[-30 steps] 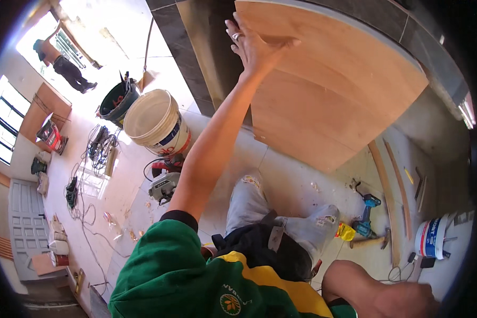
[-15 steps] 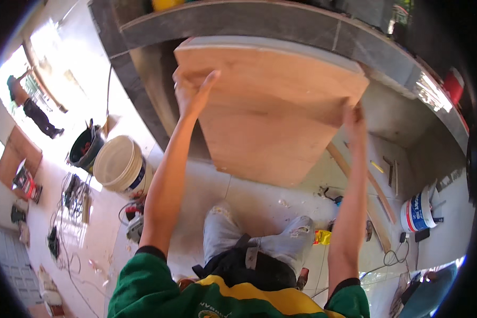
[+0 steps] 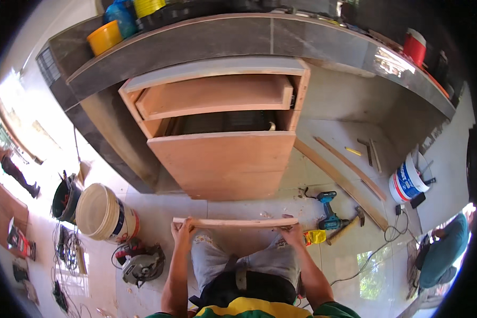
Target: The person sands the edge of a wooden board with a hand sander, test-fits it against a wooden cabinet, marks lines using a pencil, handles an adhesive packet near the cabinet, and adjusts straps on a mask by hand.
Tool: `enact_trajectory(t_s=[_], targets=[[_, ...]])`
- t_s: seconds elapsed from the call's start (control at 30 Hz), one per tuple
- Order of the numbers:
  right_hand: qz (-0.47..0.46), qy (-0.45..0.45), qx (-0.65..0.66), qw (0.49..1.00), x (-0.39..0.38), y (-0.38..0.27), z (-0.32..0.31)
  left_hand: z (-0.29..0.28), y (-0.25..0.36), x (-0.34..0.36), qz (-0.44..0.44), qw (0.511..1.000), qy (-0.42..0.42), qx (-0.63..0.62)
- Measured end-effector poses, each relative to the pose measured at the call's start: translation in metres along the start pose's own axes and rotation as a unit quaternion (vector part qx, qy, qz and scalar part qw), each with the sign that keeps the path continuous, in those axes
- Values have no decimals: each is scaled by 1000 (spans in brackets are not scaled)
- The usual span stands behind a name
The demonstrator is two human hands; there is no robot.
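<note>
Wooden board (image 3: 236,223), edge-on, is at the knees (image 3: 204,245), apart from the drawer cabinet (image 3: 222,164) in front. Left hand (image 3: 183,231) grips one end, right hand (image 3: 293,233) the other. I'd call this the hold-and-steady step; next move probably calls for keeping both ends level, so neither grip slips. Quick count: one board, one cabinet, one circular saw (image 3: 143,264), one cordless drill (image 3: 328,212), one hammer (image 3: 345,231), two long wood strips (image 3: 344,185) right of the cabinet, plus three buckets (image 3: 127,220), two left, one right.
</note>
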State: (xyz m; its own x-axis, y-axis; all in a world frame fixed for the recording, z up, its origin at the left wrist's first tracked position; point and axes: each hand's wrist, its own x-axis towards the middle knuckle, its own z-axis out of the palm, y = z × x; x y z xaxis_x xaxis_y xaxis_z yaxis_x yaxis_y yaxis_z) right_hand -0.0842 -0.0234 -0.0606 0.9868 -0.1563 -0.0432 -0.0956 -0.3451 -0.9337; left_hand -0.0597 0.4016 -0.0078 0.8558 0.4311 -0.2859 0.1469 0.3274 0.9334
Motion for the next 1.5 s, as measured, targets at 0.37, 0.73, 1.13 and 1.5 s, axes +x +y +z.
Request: enact_trajectory(t_s=[0.37,0.73,1.13,1.5], targets=[[41,49,-256,964,-48,84,-49,10,-93,55,-233,969,80,-6],[314,367,-256,837,-283,120,-152,-28,-65,63,-157,931,-18,330],[266,271,-255,889,-226,135,-68,-120,-29,-33,96,830,-161,525],[60,-34,-574,816,-26,155,-71,-313,10,-157,-15,767,-50,639]])
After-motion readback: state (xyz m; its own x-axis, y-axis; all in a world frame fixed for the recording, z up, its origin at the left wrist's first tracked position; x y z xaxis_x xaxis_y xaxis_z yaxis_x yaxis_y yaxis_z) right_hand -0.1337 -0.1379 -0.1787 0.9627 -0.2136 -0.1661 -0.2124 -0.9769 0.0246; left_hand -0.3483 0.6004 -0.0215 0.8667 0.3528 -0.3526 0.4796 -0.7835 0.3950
